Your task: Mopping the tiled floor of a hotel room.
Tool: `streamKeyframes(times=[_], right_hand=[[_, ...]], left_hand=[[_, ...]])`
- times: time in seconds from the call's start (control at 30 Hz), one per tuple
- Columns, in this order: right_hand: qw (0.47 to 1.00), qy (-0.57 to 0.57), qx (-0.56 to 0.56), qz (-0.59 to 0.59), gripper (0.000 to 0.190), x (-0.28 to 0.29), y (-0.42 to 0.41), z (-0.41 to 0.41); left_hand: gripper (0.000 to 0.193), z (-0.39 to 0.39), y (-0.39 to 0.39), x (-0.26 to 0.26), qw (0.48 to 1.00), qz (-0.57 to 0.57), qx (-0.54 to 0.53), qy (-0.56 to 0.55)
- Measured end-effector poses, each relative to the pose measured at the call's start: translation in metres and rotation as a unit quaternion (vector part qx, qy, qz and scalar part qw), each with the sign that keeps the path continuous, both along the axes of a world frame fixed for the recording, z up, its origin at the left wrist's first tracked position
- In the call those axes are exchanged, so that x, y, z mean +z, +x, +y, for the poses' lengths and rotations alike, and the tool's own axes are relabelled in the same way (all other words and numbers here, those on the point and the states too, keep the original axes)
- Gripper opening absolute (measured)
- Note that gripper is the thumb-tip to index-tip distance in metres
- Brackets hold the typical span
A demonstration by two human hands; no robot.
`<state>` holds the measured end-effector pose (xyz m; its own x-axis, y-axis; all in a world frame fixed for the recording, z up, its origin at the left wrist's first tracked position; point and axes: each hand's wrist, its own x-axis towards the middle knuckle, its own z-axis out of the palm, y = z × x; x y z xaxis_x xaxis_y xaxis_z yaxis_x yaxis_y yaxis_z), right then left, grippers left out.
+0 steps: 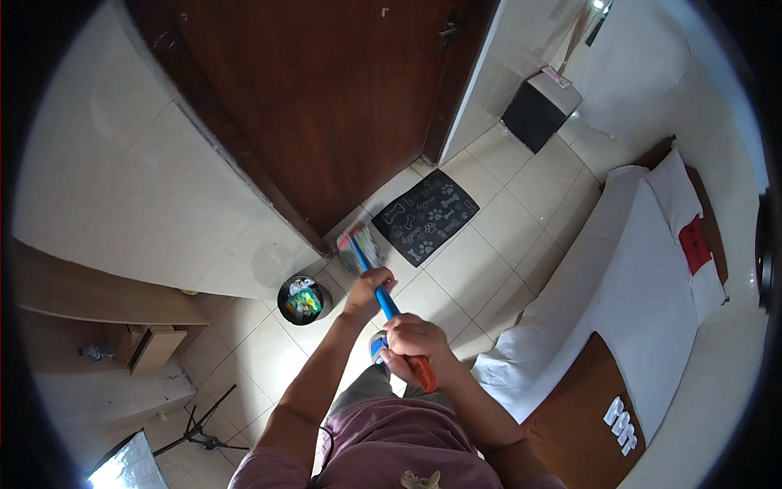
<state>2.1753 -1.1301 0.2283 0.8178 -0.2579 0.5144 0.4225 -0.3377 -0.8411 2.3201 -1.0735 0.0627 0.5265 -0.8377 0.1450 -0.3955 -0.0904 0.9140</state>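
Both of my hands grip the blue handle (386, 302) of a long floor mop or broom. My left hand (368, 291) is farther down the pole, and my right hand (417, 343) is wrapped around it near the orange end grip (423, 374). The fibrous head (360, 247), pinkish at the top and blurred, rests on the tiles beside the doorway, close to the left edge of a dark doormat (426, 217) printed with paws and bones. Left of the pole stands a black bin (303, 301) with wrappers inside.
A brown wooden door (324, 104) is shut ahead. To the right stands a bed (629, 275) with white sheets and a brown runner; a black-sided box (534, 116) is at the far wall. A wooden desk (110, 299) and a black tripod stand (198, 431) are to the left.
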Motion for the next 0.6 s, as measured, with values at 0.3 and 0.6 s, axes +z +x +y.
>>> streamKeyframes(times=[0.3,0.6], right_hand=[[0.995,0.100,-0.006,0.021,0.023,0.030,-0.068,-0.043],[0.986,0.130,0.031,0.101,0.022,0.030,-0.086,-0.131]], left_hand=[[0.010,-0.036,-0.055,0.041,0.995,0.014,-0.093,0.044],[0.015,-0.095,-0.105,0.041,0.964,0.122,-0.184,0.151]])
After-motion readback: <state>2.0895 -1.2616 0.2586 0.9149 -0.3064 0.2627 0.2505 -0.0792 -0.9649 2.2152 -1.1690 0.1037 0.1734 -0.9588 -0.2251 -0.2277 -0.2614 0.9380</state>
